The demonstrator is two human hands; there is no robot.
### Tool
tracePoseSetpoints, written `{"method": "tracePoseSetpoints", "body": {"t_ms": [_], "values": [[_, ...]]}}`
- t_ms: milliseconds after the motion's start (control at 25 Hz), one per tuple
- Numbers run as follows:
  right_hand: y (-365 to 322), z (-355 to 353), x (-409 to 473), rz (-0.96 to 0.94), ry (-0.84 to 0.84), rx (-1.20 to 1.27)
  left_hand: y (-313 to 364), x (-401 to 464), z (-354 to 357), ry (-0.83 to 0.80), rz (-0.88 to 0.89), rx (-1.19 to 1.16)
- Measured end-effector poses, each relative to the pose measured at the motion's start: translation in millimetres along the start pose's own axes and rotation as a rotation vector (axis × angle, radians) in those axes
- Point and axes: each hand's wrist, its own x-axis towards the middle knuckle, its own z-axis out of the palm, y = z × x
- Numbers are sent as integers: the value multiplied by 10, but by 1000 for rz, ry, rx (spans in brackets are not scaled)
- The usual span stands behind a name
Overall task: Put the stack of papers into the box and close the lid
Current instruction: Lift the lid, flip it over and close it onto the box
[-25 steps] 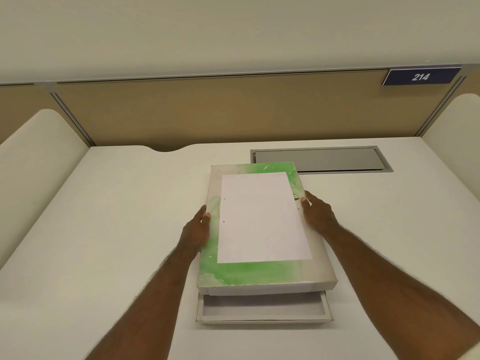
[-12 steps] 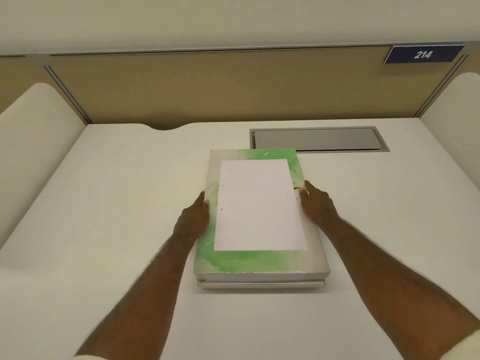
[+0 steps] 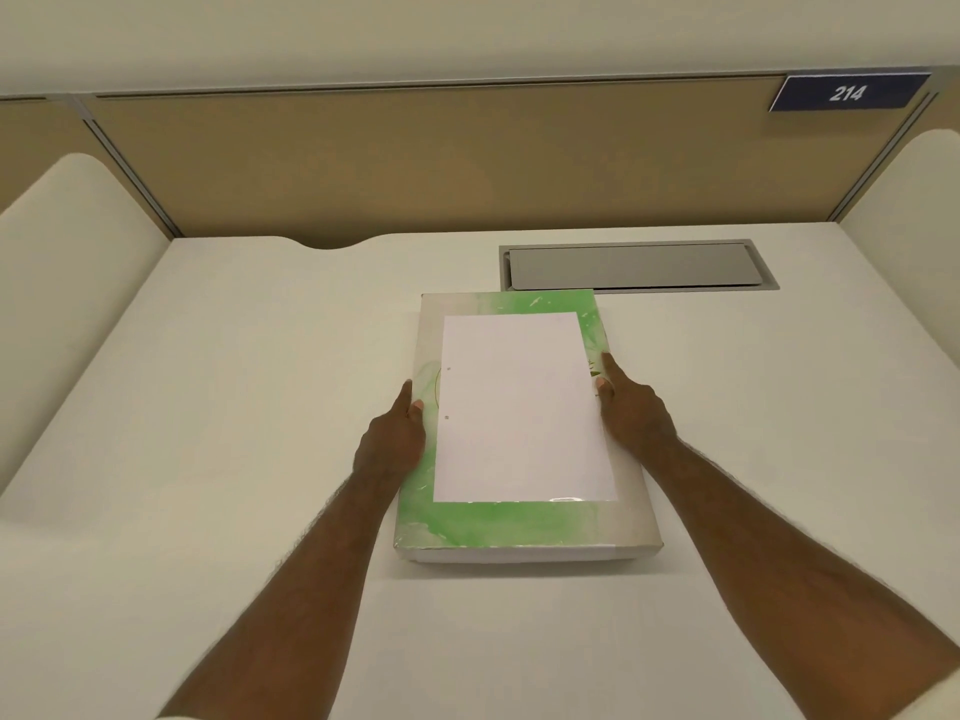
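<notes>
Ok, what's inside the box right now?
Cannot tell: the green lid covers the box fully, a white sheet lying on it. Left hand and right hand grip its sides.

Box centred on the desk

The box (image 3: 524,527) lies on the desk (image 3: 234,407); a sheet (image 3: 519,407) lies on its lid, a hatch (image 3: 634,266) just behind, one hand on each side.

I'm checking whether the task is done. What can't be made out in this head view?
- Papers inside the box: hidden by the closed lid.
- Fingers of the left hand and right hand: partly hidden behind the lid's side edges.
- White sheet on the lid: any print is too faint to read.
</notes>
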Motion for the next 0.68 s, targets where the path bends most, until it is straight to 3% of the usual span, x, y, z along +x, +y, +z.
{"method": "tracePoseSetpoints", "body": {"t_ms": [360,560,680], "values": [[-7,43,29,-32,12,-95,-17,91,27,5,62,102],[-67,15,130,-129,-17,-127,52,123,-51,27,254,284],[-82,-14,208,-169,-86,-145,94,204,-93,-40,279,342]]}}
